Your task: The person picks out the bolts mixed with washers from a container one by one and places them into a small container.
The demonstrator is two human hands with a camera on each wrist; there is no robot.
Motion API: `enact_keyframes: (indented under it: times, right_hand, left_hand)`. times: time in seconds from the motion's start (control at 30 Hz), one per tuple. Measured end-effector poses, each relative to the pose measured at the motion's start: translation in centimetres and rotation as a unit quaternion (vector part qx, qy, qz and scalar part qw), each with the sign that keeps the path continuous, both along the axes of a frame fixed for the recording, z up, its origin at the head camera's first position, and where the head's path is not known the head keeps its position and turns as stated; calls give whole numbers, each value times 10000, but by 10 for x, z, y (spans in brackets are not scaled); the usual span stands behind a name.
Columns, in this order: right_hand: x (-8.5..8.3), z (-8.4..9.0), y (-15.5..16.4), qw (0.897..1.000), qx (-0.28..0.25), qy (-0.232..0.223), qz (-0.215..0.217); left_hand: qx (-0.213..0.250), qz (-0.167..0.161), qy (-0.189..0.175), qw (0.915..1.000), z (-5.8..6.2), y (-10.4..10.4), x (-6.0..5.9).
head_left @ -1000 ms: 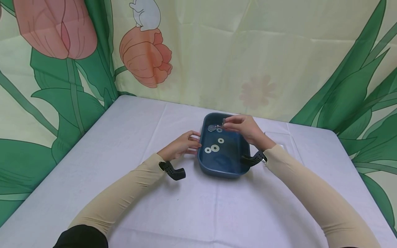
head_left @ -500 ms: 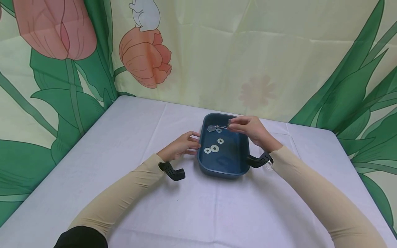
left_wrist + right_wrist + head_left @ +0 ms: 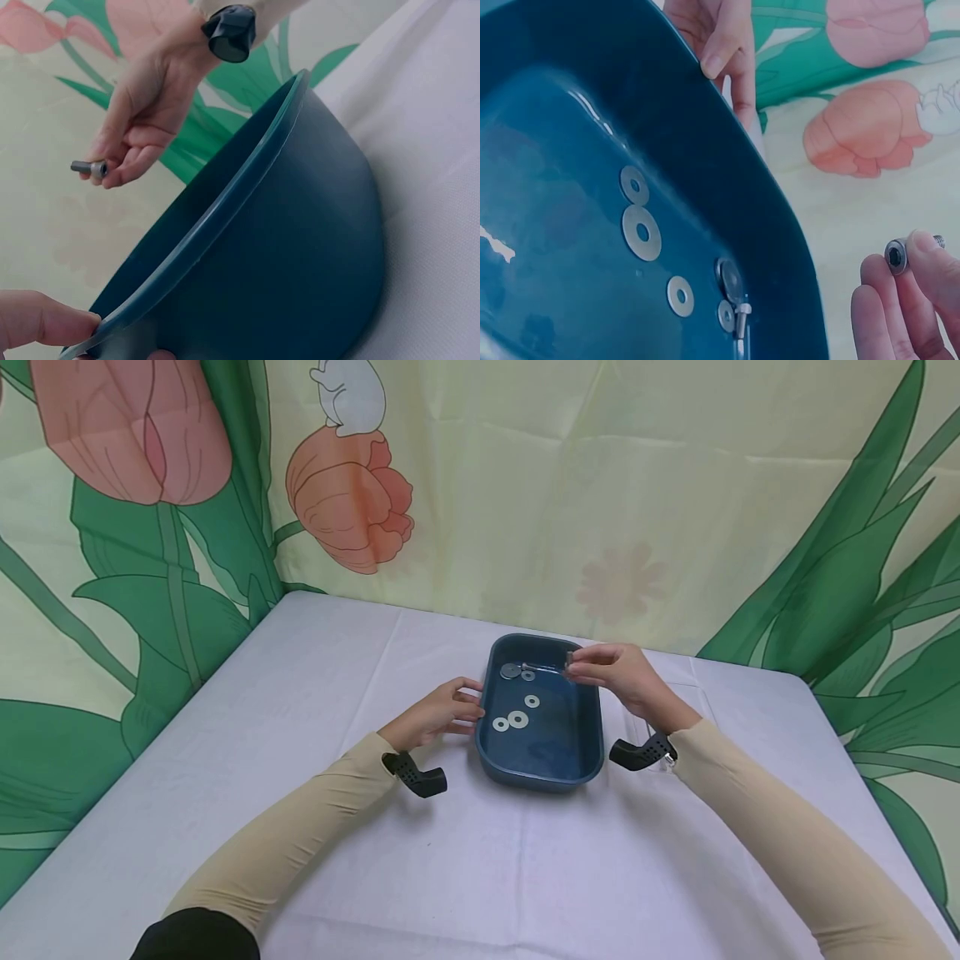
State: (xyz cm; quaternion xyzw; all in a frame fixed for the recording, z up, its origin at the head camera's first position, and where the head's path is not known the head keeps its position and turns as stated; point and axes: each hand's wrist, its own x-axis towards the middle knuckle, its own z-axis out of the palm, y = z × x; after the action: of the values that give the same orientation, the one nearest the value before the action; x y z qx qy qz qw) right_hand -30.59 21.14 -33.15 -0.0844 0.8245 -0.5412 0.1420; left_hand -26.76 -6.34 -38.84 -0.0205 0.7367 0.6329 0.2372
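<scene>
My right hand (image 3: 617, 675) pinches a socket head bolt (image 3: 897, 256) between thumb and fingers, over the right rim of a dark blue tray (image 3: 543, 768). In the left wrist view the bolt (image 3: 90, 168) lies roughly sideways, hex socket visible. At the tray's left side my left hand (image 3: 442, 712) rests with its fingers loosely extended against the rim. Several flat washers (image 3: 517, 719) lie on the tray's floor. Near its far left corner are a round grey disc (image 3: 510, 671) and a smaller bolt (image 3: 742, 319), beside a washer (image 3: 726, 316).
A white cloth (image 3: 375, 860) covers the table. To the right of the tray lies a faint transparent rectangular item (image 3: 703, 700), partly hidden by my right arm. A printed floral curtain (image 3: 525, 527) hangs behind the table.
My right hand has moved right with the pinched bolt, from above the tray's inside to its right rim. My left hand and the tray stay in place.
</scene>
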Motion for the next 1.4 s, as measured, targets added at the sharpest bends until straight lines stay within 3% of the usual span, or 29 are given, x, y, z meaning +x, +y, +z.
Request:
enact_keyframes:
  times: [0.73, 1.13, 1.4]
  right_hand:
    - [8, 4, 27, 9996, 199, -108, -170]
    - [11, 6, 36, 9996, 80, -135, -225]
    - [16, 4, 45, 9991, -299, -148, -264]
  left_hand:
    - [-31, 20, 27, 10000, 0, -1, 0]
    - [-66, -3, 33, 10000, 1, 0, 0]
    - [-95, 26, 4, 10000, 0, 0, 1]
